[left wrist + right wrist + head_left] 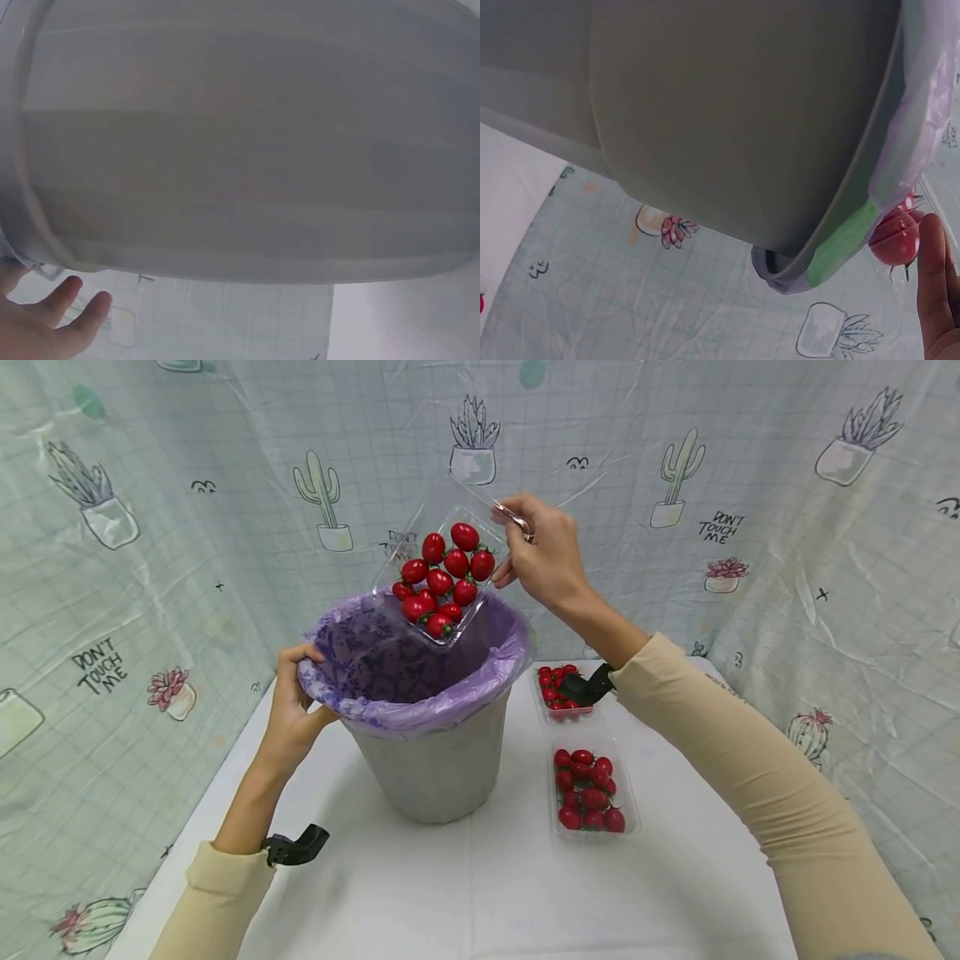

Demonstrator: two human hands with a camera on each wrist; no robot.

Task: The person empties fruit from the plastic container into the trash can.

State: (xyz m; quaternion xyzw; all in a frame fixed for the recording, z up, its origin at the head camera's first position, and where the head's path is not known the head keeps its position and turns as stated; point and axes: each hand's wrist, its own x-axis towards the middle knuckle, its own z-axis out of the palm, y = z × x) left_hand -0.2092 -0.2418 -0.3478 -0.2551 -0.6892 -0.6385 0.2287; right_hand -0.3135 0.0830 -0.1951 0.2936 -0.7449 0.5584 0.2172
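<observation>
A grey trash bin [431, 777] stands on the white table, lined with a purple bag [450, 710] folded over its rim. My left hand [292, 710] grips the bin's rim at the left, thumb below the edge. Above the opening, my right hand [547, 547] holds a clear plastic container [446, 646] by its right side. This container is tilted, its lower end over the bin's mouth, with red cherry tomatoes [439, 582] still inside. From the right wrist view, fingertips [931, 262] show beside a tomato [895, 238] past the bag's edge. The bin's bottom inside is hidden.
Two more clear containers of cherry tomatoes stand right of the bin: a nearer one [632, 810] and a farther one [570, 713] partly behind my right wrist camera [588, 687]. A patterned plastic curtain [255, 527] encloses the table [420, 893] at back and sides.
</observation>
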